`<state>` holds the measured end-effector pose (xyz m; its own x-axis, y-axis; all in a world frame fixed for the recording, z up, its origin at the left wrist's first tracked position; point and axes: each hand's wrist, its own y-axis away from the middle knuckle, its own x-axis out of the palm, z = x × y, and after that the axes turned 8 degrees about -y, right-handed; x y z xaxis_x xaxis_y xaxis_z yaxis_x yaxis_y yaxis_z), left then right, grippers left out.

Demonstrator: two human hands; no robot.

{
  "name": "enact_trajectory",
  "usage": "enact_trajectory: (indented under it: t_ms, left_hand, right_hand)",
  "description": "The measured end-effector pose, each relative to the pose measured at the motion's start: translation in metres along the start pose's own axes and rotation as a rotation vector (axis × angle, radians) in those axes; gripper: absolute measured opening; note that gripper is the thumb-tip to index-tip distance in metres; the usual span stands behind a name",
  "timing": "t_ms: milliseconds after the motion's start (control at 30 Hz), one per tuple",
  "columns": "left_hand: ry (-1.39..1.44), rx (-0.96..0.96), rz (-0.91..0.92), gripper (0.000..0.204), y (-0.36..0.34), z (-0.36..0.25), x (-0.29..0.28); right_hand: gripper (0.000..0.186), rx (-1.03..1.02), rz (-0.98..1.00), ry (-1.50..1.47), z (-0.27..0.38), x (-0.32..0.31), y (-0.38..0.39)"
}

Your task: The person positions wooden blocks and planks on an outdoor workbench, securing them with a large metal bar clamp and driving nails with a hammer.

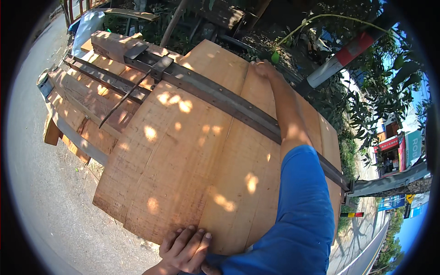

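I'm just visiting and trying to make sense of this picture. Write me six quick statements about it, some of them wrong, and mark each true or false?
1. A long dark bar lies across the wooden panel. True.
2. The left hand is at the panel's near edge. True.
3. Only one hand is at the panel. False: the right hand is at its far edge.
4. The clothing in view is red. False: the right sleeve is blue.
5. Bright patches of sunlight dot the panel. True.
6. The slanting post at upper right is plain green. False: the post has red and white bands.
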<state>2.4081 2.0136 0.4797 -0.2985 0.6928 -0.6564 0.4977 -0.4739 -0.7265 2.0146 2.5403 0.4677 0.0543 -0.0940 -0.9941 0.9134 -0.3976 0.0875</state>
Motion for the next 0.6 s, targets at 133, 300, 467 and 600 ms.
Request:
enact_trajectory:
  t_ms: [133,300,467,600]
  left_hand:
    - [-0.010,0.026,0.035,0.084,-0.004,0.005,0.000]
    - [-0.002,0.022,0.034,0.079,-0.008,0.005,-0.003]
    - [-0.053,0.000,0.021,0.079,-0.004,0.002,0.000]
    - [-0.048,0.018,0.002,0.082,-0.006,0.005,0.003]
  right_hand:
    - [0.069,-0.075,-0.009,-0.266,0.009,0.030,-0.018]
    - [0.069,-0.072,0.047,-0.137,-0.027,0.032,-0.043]
    - [0.060,-0.101,-0.014,-0.179,0.013,0.044,-0.035]
    - [0.058,-0.095,-0.033,-0.130,0.008,0.038,-0.032]
